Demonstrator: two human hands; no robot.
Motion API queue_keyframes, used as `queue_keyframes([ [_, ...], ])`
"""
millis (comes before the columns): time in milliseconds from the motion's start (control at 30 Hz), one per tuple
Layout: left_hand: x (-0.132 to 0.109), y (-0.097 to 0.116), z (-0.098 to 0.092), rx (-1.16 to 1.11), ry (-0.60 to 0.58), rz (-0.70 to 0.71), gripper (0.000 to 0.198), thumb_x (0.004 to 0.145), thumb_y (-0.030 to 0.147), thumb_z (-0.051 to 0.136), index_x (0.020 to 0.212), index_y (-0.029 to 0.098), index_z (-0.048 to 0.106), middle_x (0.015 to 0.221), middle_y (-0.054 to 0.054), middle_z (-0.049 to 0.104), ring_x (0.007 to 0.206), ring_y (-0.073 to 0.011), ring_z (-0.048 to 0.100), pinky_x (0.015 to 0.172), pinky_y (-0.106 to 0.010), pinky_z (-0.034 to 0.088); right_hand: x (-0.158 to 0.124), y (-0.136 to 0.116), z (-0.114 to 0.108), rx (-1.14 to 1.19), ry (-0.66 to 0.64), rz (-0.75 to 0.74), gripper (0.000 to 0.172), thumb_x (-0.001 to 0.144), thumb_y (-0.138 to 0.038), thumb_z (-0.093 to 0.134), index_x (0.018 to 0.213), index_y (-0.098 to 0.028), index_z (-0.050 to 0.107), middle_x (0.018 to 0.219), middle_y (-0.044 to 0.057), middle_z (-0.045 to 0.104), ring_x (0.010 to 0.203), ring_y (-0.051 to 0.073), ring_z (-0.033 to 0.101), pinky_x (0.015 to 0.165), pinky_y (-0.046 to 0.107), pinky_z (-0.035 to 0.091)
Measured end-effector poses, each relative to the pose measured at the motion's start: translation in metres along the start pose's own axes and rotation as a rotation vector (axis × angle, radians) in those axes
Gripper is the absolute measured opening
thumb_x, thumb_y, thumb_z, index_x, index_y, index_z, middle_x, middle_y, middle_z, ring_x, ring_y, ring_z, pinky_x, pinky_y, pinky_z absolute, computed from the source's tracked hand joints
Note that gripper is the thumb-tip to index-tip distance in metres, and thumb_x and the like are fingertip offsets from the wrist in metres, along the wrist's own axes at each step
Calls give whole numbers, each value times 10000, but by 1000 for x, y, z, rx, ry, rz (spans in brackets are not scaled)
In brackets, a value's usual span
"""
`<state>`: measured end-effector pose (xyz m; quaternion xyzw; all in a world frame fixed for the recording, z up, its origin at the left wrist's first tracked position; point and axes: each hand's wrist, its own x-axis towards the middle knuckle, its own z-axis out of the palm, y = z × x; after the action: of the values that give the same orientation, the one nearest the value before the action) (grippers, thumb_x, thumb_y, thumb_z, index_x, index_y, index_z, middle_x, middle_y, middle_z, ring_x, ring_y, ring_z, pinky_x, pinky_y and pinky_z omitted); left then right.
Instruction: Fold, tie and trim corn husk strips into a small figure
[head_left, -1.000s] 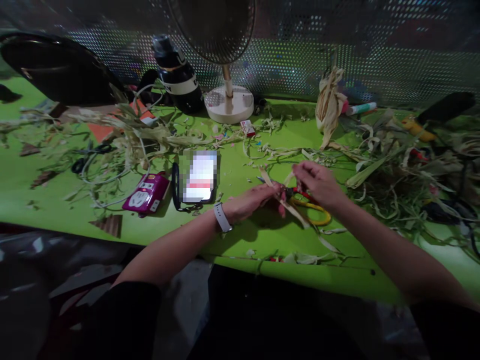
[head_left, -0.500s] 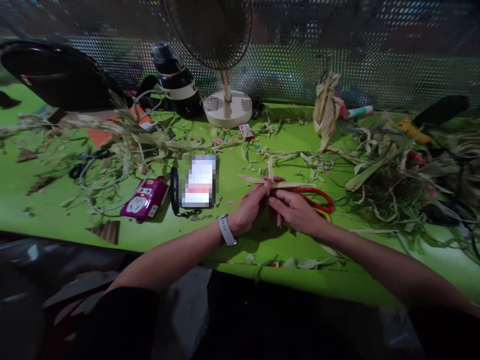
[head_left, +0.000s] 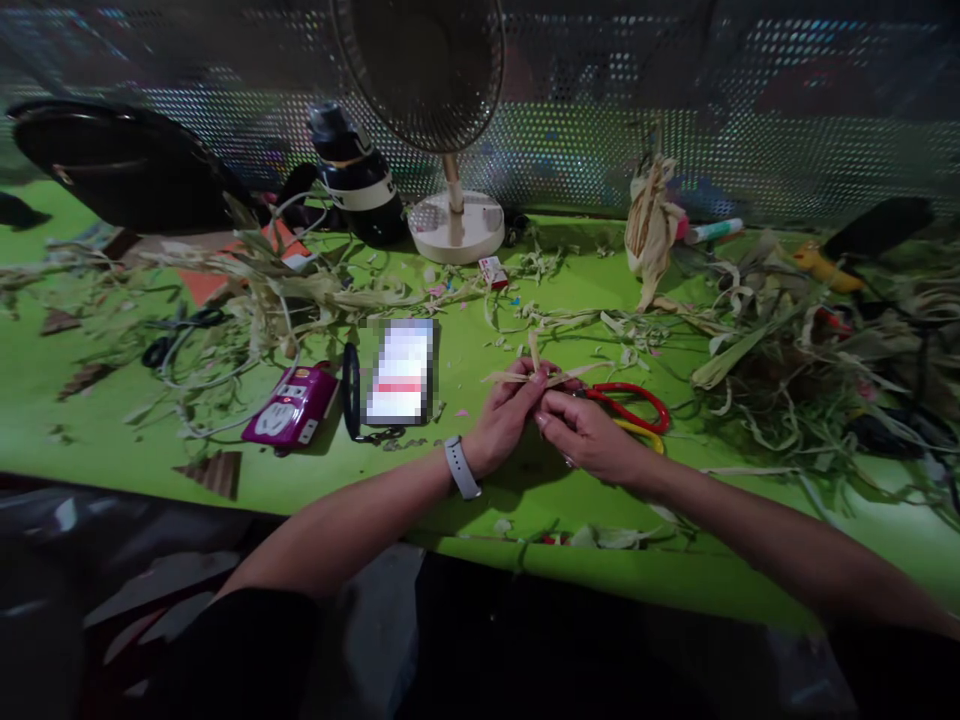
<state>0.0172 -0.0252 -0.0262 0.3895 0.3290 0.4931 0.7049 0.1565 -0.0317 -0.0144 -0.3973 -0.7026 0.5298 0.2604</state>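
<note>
My left hand is closed, its thumb pressing pale corn husk strips against the fingers. The strips cross there, one end pointing up and others out to the sides. Right against it, my right hand is also closed, its thumb and fingers pinching at the lower part of the husk strips. What lies between the two hands is mostly covered by the fingers. Just beyond the right hand, a hand tool with one red and one yellow handle lies on the green table; its front end is hidden.
A heap of dried husks covers the right side; more husk lies left. A phone and purple power socket are left of my hands. Behind stand a fan, a dark bottle and a husk bundle.
The view has tilted slightly upward. My right fingers have curled in lower beside the left hand, and the husk strip on the right side now slants up more.
</note>
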Motion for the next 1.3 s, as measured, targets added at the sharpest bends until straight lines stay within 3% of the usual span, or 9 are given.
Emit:
queue_keyframes([
  [133,5,4,-6,40,-22,-51,305,837,449,624,968,173,617,1028,-42,695,1045,-190,638,970,-309,468,0,-3,-9,118,-26,53,254,883,-373,484,701,-206,426,560,-76,386,459,69,367,436,200,323],
  [300,8,25,-15,383,-147,-13,415,908,501,498,1149,204,660,1223,-65,651,1229,-202,541,1060,-297,402,0,-2,-26,351,7,208,242,842,-360,553,684,-192,480,464,-93,424,375,53,365,394,178,321],
  [433,7,37,-18,582,-206,-27,508,896,545,487,1193,157,626,896,-83,719,783,-174,696,724,-266,556,1,-2,-37,582,48,224,240,796,-313,579,616,-179,494,423,-88,417,324,45,327,340,169,249],
  [533,6,38,-18,701,-204,-28,525,866,517,555,1228,138,585,641,-7,655,469,-117,611,453,-204,496,2,-5,-42,745,34,229,237,758,-261,569,553,-169,492,392,-82,387,289,38,293,329,184,206],
  [667,7,37,-18,802,-181,-34,472,889,486,529,1203,140,595,505,43,575,337,-96,524,352,-183,427,4,-9,-44,832,-8,265,229,728,-247,555,523,-167,491,370,-81,363,270,33,271,336,195,199],
  [800,7,33,-19,966,-185,55,427,927,464,467,1197,153,577,548,27,622,378,-107,565,417,-191,437,3,-10,-42,643,40,291,200,744,-290,556,588,-167,537,412,-53,445,319,57,342,332,198,226],
  [1067,-4,41,-12,1800,-52,336,403,943,486,420,1077,209,681,726,-78,690,636,-208,648,616,-306,448,-3,-8,-36,138,14,195,214,880,-368,504,778,-184,546,581,-54,457,481,76,413,451,204,351],
  [1200,-5,41,-12,1764,-10,661,317,924,429,489,1058,205,669,1038,-133,672,960,-261,636,848,-418,468,-4,-9,-40,146,-47,197,245,882,-392,507,740,-193,506,583,-55,424,486,79,381,451,213,319],
  [1300,-2,29,-16,1587,-177,714,273,974,266,385,1127,129,565,1028,-129,666,908,-198,645,777,-326,499,-4,-10,-41,246,-95,235,237,870,-416,526,778,-197,519,585,-62,400,473,79,350,435,217,293],
])
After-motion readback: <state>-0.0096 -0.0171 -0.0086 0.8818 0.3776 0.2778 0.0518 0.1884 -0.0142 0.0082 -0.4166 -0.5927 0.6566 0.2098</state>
